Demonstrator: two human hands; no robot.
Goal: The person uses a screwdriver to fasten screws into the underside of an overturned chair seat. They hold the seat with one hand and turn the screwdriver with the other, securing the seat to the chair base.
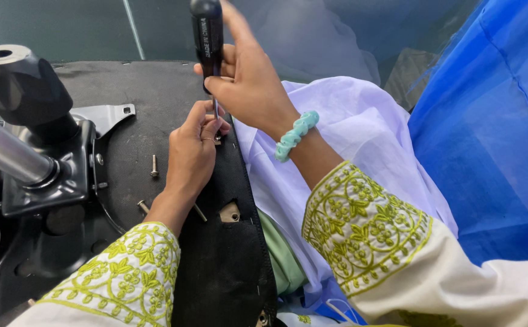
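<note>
right hand (249,75): it is wrapping its fingers tight around the black handle of the screwdriver (207,36) and holding it straight up and down.
left hand (191,154): it is resting on the black seat bottom (155,97), and its fingers are pinching shut around the thin metal tip of the tool, right where it is meeting the seat edge.
screw under the tip: the fingers are hiding it, so i cannot tell how far in it is sitting.
where the tool is: it is standing near the top middle, over the near edge of the seat bottom, just beside the purple cloth (348,139).
how it is handling: the tool is looking light and stiff, with a smooth handle that could be slipping, so the thick handle is looking like the best place to be gripping it, with the tip steadied low down.
loose screws (154,166): small shiny ones are lying on the seat bottom near the left hand, and they are looking tiny and easy to be rolling away.
metal bracket (46,181): it is sitting at the left with a silver tube (6,151) poking out, and it is looking heavy and hard.
blue cloth (494,121): it is hanging at the right, looking soft.
</note>
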